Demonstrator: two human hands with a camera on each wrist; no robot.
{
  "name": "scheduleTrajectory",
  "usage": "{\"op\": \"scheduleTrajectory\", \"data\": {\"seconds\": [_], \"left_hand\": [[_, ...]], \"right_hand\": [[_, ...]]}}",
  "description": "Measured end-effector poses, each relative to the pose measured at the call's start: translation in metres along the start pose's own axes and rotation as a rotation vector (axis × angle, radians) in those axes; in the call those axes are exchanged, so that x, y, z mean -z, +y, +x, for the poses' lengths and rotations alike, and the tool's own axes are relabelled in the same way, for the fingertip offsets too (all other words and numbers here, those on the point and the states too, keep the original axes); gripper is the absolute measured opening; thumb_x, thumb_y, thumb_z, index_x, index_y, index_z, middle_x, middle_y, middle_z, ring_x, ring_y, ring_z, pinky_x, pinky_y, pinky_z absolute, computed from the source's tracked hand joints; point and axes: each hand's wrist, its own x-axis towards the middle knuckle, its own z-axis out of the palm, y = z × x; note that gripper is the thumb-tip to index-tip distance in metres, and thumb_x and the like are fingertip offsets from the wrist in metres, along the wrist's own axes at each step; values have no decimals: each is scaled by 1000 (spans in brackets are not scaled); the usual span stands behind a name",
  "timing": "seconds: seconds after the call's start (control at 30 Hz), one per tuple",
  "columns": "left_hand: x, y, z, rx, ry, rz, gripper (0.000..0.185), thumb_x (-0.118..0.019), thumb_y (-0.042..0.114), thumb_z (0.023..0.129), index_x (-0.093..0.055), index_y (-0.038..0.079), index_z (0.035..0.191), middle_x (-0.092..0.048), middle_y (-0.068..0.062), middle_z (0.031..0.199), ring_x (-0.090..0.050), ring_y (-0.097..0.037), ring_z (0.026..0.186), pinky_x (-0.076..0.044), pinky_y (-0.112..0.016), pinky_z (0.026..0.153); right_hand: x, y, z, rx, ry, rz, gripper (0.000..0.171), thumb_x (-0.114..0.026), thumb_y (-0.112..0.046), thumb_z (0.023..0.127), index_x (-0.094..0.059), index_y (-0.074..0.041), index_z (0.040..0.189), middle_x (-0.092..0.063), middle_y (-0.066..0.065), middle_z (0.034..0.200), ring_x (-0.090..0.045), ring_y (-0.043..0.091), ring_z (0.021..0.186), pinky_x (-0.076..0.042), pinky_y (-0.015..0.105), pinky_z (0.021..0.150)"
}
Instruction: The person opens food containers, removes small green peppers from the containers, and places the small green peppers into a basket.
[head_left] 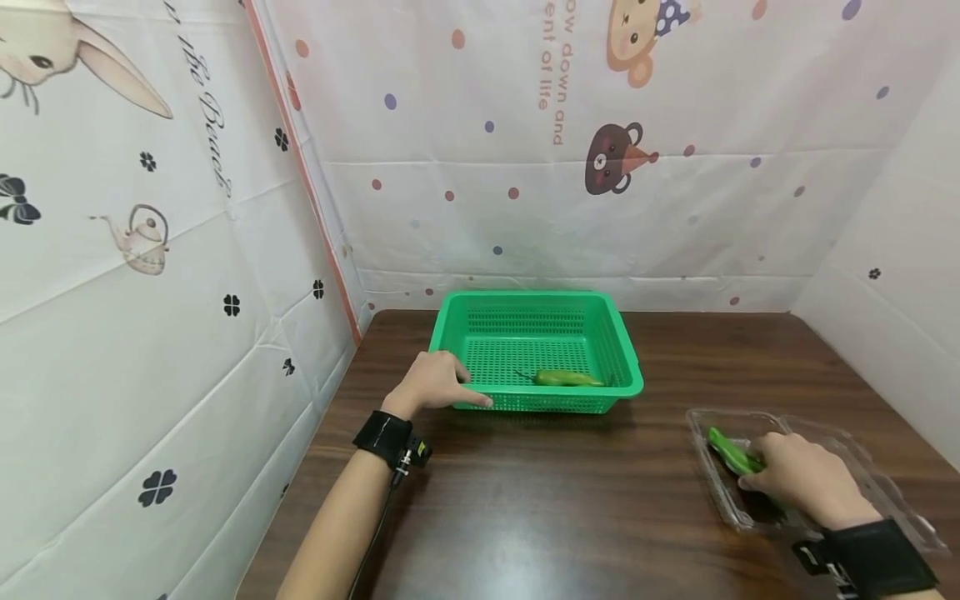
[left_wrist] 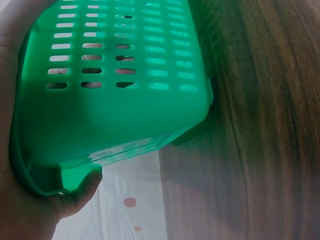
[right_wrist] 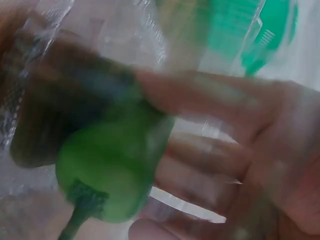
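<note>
A green plastic basket (head_left: pixel 450 333) stands at the back middle of the wooden table, with one green pepper (head_left: pixel 567 378) lying inside near its front wall. My left hand (head_left: pixel 435 383) grips the basket's front left corner (left_wrist: pixel 75 170), thumb under the rim. At the front right sits a clear plastic tray (head_left: pixel 862 458). My right hand (head_left: pixel 802 477) reaches into it and closes its fingers round a second green pepper (head_left: pixel 731 454). The right wrist view shows that pepper (right_wrist: pixel 115 175), stem down, against my fingers (right_wrist: pixel 200 165), blurred.
Printed cloth walls close in the table on the left, back and right. Bare dark wood (head_left: pixel 562 500) lies between the basket and the tray.
</note>
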Motion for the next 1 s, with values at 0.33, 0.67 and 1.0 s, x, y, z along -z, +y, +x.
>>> {"op": "scheduleTrajectory", "data": {"seconds": [0.33, 0.67, 1.0], "left_hand": [[3, 2, 0, 6, -6, 1, 73, -68, 79, 75, -30, 22, 49, -15, 15, 52, -13, -6, 52, -12, -26, 50], [1, 0, 2, -1, -9, -5, 73, -68, 79, 75, -31, 22, 49, -16, 14, 52, -11, -6, 52, -11, -26, 50], [0, 0, 2, -5, -1, -8, 73, -69, 79, 75, -30, 22, 49, -15, 15, 52, -11, -6, 53, -11, -26, 51]], "right_hand": [[19, -8, -7, 32, 40, -17, 37, -79, -31, 87, -73, -4, 112, -69, 1, 87, -57, 13, 66, -43, 37, 57], [35, -9, -11, 8, 42, -13, 42, -79, -33, 86, -72, -2, 113, -65, -2, 80, -50, 16, 64, -35, 36, 55], [52, -20, -12, -18, 105, -20, 45, -79, -35, 86, -71, -1, 115, -64, 1, 77, -51, 18, 61, -38, 37, 51]]}}
